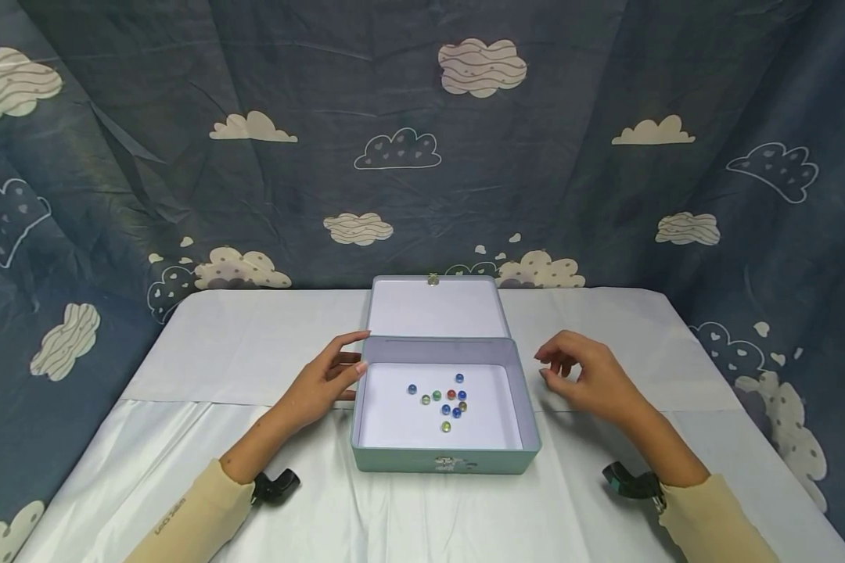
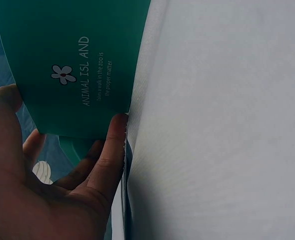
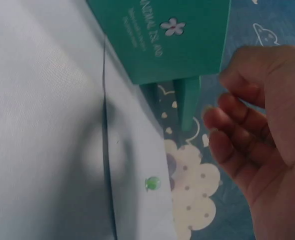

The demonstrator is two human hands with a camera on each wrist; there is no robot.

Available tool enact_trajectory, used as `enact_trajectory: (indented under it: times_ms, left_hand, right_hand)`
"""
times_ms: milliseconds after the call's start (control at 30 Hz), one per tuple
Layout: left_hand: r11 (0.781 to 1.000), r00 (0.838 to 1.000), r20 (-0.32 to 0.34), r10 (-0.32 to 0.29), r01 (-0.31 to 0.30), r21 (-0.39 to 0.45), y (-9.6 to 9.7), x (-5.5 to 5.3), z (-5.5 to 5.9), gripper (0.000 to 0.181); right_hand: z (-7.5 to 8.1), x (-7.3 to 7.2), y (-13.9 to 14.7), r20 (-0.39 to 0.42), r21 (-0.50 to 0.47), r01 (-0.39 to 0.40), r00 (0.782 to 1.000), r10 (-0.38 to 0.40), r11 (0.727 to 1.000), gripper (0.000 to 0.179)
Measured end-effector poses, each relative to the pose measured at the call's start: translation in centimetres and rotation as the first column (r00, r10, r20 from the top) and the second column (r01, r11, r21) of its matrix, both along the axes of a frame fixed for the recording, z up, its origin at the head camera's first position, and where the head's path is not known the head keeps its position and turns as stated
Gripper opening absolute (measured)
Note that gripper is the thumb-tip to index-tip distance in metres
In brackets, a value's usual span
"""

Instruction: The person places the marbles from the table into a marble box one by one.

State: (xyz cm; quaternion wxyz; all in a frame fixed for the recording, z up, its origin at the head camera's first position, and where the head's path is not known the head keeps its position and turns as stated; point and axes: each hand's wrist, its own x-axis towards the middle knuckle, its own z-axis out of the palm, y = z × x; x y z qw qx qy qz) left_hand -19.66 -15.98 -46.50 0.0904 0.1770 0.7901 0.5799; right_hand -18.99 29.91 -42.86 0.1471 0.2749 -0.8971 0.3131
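Note:
A green metal box (image 1: 445,461) stands with its hinged lid (image 1: 436,306) laid back. On its white inner floor lie several glass marbles: a red marble (image 1: 451,394), a lone blue marble (image 1: 411,389) to the left, and green, yellowish and other blue ones. My left hand (image 1: 317,391) rests against the box's left side, thumb at the rim, fingers along the outer wall (image 2: 72,50). To the right of the box, my right hand (image 1: 583,375) hovers over the cloth, fingers loosely bent and holding nothing. A green marble (image 3: 153,183) lies on the cloth in the right wrist view.
A white cloth (image 1: 246,344) with a crosswise fold covers the table. Behind and at both sides hangs a dark blue curtain (image 1: 310,70) with cloud prints. Black wrist cameras (image 1: 276,486) sit below each hand at the sleeves.

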Motion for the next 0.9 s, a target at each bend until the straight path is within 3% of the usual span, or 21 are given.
enact_trajectory:
  times_ms: [267,467,600,900]
  left_hand:
    - [1.0,1.0,0.01,-0.001,0.001,0.003,0.0,0.0,0.1,0.056]
    - [1.0,1.0,0.009,-0.002,0.002,0.004,0.0,-0.1,0.1,0.057]
    - [1.0,1.0,0.007,0.0,0.0,0.007,0.1,-0.1,0.1,0.057]
    - [1.0,1.0,0.007,-0.003,0.003,0.003,0.0,0.0,0.1,0.057]
  right_hand:
    - [-1.1,-0.7,0.9,-0.051,0.034,0.096,0.994,-0.094,0.995,0.028]
    - [-1.8,-0.9,1.4,0.048,0.145,0.19,0.979,-0.199,0.971,0.035]
    - [-2.2,-1.1,1.8,0.096,0.2,0.189,0.973,-0.211,0.961,0.038]
    - [-3.0,-1.3,2.0,0.105,0.224,0.189,0.971,-0.216,0.956,0.032]
